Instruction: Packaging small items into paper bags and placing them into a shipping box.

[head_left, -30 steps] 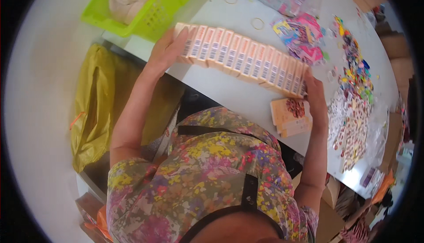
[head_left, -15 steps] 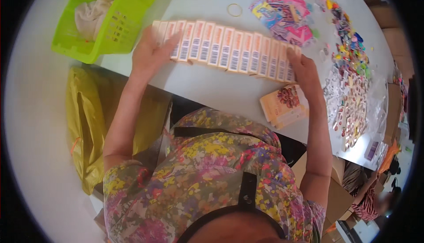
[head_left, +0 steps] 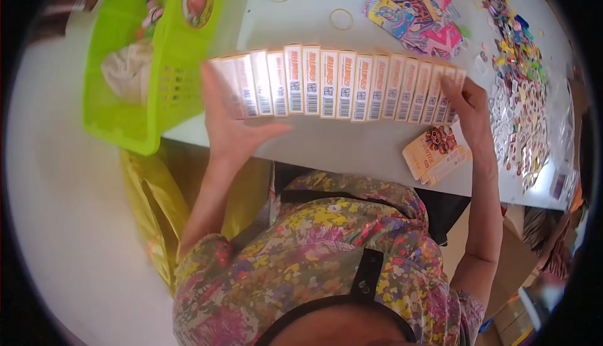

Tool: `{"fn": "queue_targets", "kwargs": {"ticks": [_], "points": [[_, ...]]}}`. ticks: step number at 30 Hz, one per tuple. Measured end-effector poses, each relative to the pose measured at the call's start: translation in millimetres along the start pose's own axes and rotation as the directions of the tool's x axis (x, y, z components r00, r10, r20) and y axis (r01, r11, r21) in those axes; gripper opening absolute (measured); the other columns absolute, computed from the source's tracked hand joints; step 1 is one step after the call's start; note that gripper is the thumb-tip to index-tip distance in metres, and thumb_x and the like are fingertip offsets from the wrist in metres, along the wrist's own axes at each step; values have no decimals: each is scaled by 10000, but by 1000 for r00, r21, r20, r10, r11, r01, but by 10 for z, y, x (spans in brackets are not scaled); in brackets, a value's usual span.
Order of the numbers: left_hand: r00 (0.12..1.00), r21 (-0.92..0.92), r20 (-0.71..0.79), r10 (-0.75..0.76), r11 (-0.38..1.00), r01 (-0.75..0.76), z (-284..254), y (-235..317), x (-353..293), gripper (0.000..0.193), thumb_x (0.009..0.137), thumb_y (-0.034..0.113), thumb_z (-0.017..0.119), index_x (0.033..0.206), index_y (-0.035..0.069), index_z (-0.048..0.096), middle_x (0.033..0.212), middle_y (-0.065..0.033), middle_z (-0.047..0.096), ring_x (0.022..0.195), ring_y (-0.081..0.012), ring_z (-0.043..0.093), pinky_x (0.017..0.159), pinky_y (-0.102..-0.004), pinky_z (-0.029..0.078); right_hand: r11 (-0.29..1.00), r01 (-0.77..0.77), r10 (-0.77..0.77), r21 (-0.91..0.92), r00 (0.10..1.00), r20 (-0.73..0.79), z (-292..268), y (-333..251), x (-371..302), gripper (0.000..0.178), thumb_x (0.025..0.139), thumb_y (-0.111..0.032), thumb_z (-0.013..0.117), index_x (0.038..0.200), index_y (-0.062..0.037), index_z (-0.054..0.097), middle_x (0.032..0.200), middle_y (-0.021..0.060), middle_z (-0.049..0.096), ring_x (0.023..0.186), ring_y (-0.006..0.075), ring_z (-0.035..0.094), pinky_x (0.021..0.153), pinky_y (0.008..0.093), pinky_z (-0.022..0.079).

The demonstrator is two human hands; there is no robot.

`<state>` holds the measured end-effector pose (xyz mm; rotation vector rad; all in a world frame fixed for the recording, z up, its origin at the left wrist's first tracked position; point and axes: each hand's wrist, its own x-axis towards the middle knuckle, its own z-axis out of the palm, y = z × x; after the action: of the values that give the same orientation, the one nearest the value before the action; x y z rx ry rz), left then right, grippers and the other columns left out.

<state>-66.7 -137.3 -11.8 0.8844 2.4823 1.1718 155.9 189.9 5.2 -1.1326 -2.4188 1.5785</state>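
A long row of slim white-and-orange cardboard boxes (head_left: 345, 85), set side by side, stretches between my two hands over the white table. At its left end my left hand (head_left: 229, 123) has straight fingers along the last box and its thumb stretched away from them, below the row. This end of the row is blurred. My right hand (head_left: 468, 104) grips the right end, with fingers bent round the last boxes. Just below this end lie a few loose boxes (head_left: 433, 151) of the same colours, one showing a printed picture.
A bright green plastic basket (head_left: 154, 126) holding cloth stands at the left. Pink picture packets (head_left: 418, 16) and two thin rings, one a gold-coloured ring (head_left: 341, 19), lie beyond the row. Small colourful trinkets (head_left: 518, 44) cover the right side. A yellow bag (head_left: 147, 201) hangs below the table's left edge.
My left thumb has come off the box fronts and now points out below the row. My right hand keeps its grip. The view has shifted, showing more of the basket.
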Motion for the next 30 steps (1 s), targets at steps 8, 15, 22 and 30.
{"fn": "queue_targets", "kwargs": {"ticks": [8, 15, 22, 30], "points": [[921, -410, -222, 320, 826, -386, 357, -354, 100, 1289, 538, 296, 926, 1444, 57, 41, 1443, -163, 219, 1361, -277, 247, 1140, -472, 176, 908, 416, -385, 36, 867, -315, 192, 506, -198, 465, 860, -125, 682, 1267, 48, 536, 1122, 96, 649, 1054, 164, 594, 946, 306, 440], [836, -34, -323, 444, 877, -479, 598, -476, 313, 723, 818, 148, 552, 1410, -17, 172, 1364, -176, 302, 1255, -291, 365, 1061, -446, 330, 898, 432, -414, -80, 773, -481, 65, 465, -146, 256, 811, -134, 727, 1036, -26, 668, 873, 54, 679, 834, 148, 642, 796, 321, 506], [927, -851, 27, 374, 495, -175, 1321, 888, 452, 664, 948, 271, 435, 1475, -38, 176, 1513, -245, 231, 1364, -375, 312, 1128, -497, 253, 957, 237, -274, -168, 549, -790, -991, 383, -1311, 511, 737, -402, 792, 1044, -16, 663, 935, 122, 695, 863, 211, 670, 808, 325, 508], [500, -797, 591, 633, 552, 244, 2338, 2534, -405, 442, 1013, 283, 378, 1330, -17, 451, 1337, -129, 508, 1241, -239, 483, 1054, -409, 372, 992, 49, -120, -112, 201, -972, -1676, 581, -3659, 466, 830, -272, 745, 1159, 26, 603, 910, 100, 688, 727, 124, 653, 595, 251, 521]]}}
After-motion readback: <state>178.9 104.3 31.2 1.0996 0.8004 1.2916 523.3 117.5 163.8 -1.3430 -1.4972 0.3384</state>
